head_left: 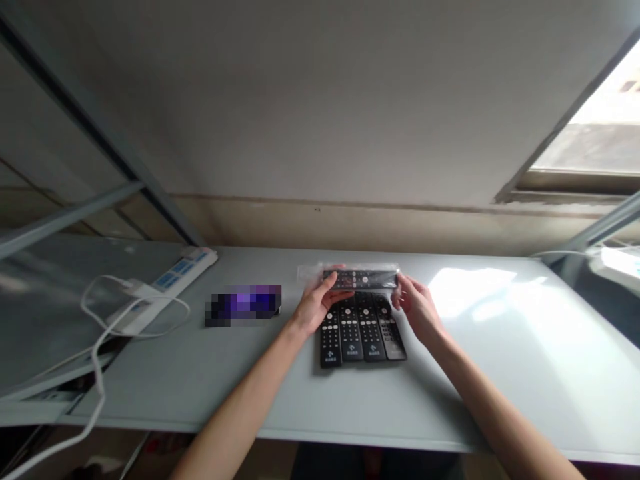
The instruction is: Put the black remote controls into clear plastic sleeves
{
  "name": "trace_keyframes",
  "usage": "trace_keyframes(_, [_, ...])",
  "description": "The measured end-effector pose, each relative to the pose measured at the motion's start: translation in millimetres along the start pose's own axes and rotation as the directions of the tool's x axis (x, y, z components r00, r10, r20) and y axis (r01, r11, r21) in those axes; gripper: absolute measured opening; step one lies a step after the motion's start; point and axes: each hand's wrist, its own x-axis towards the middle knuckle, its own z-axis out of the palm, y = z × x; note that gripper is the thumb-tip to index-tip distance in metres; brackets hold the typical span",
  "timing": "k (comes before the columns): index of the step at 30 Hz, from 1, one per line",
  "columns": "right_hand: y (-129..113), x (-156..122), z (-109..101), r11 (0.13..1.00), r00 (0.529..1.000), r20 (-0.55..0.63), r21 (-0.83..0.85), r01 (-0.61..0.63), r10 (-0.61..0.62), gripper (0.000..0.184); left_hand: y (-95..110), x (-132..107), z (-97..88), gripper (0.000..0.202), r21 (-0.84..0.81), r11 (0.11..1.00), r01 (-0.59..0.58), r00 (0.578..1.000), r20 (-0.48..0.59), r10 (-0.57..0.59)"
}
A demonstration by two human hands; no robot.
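Note:
A black remote control in a clear plastic bag is held sideways above the table. My left hand grips its left part, thumb on top and fingers beneath. At the other end, my right hand pinches the bag and the remote's tip between thumb and fingers. Below them several remotes lie side by side in a row: a black remote at the left, others in the middle, and a remote with a grey lower end at the right. Their upper ends are partly hidden by the held one.
On the grey table, a pixelated dark and purple object lies left of the remotes. Farther left is a white power strip with a plug and a white cable. Metal frame bars rise at the sides; a wall stands behind.

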Motion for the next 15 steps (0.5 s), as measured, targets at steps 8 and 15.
trace_keyframes(8, [-12, -1, -3, 0.989, 0.997, 0.065, -0.133, 0.059, -0.05, 0.054, 7, -4, 3.5, 0.049, 0.072, 0.997, 0.011, 0.998, 0.063, -0.016])
trace_keyframes(15, [-21, 2, -16, 0.85, 0.964, -0.034, -0.481, 0.216, -0.264, 0.064, 2, 1, -2.4, 0.044, 0.036, 0.999, 0.015, 1.0, 0.026, -0.016])
